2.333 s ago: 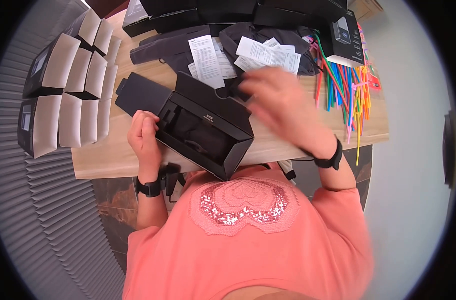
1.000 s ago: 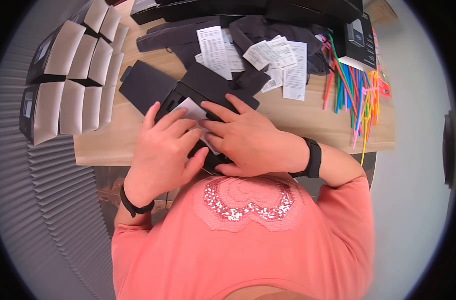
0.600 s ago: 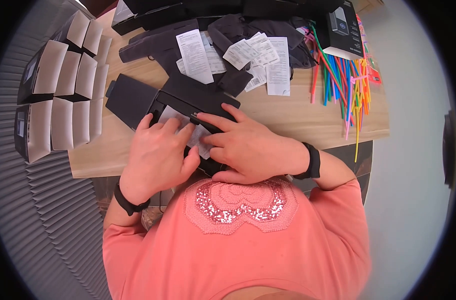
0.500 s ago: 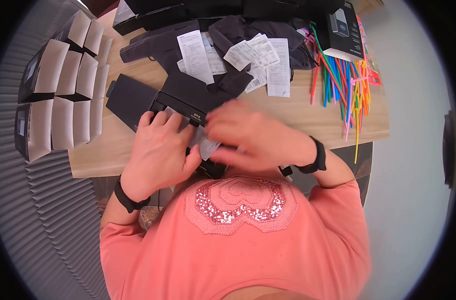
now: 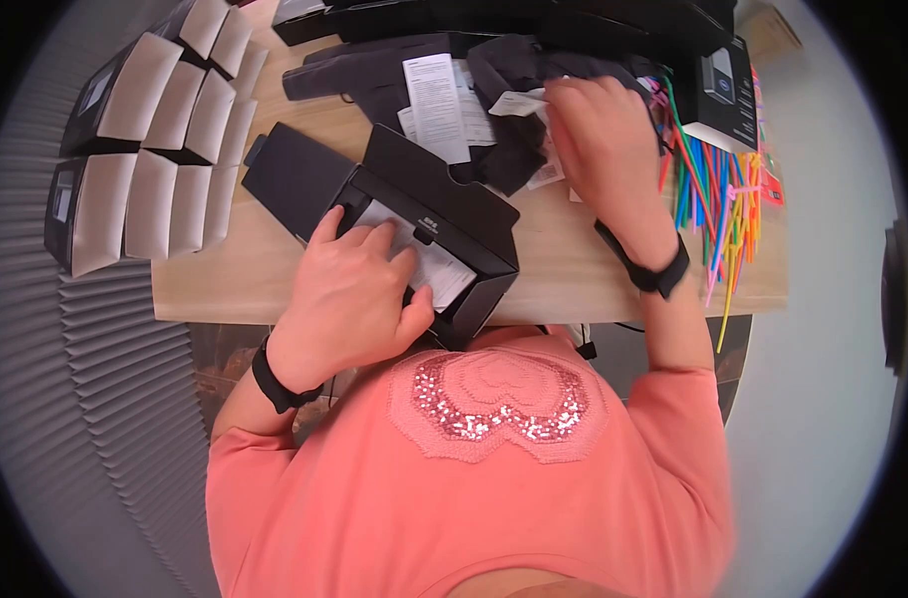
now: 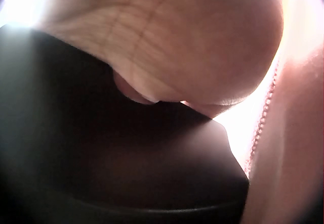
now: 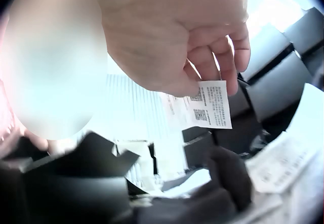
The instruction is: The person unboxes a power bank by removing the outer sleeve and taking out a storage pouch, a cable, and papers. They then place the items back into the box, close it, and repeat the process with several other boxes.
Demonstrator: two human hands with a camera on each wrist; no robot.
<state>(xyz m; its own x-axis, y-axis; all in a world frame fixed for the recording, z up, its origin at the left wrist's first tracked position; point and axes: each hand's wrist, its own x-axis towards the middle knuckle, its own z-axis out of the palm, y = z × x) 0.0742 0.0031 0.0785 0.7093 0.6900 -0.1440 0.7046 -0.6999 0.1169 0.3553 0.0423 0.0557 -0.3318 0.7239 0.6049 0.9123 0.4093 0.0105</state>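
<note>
An open black box [image 5: 394,169] lies slanted near the table's front edge, its lid flaps folded back. Inside it lies a white folded leaflet [image 5: 442,277]. My left hand [image 5: 354,294] reaches over the box's near side, fingers spread onto the leaflet; in the left wrist view, its palm [image 6: 192,37] hides the fingertips. My right hand [image 5: 608,140] is above the pile of papers and dark grey pouches [image 5: 514,159]. In the right wrist view, it pinches a small printed slip with QR codes [image 7: 215,107] between thumb and fingers.
Black boxes with pale end flaps [image 5: 140,90] stand stacked at the left. More black boxes [image 5: 633,25] line the back. A printed sheet [image 5: 436,110] lies on the pouches. Colourful thin sticks [image 5: 718,199] hang over the table's right side.
The white leaflet has gone into the box. My right hand has left the box, moved up and right to the papers, and picked up a slip. The left hand has stayed on the box.
</note>
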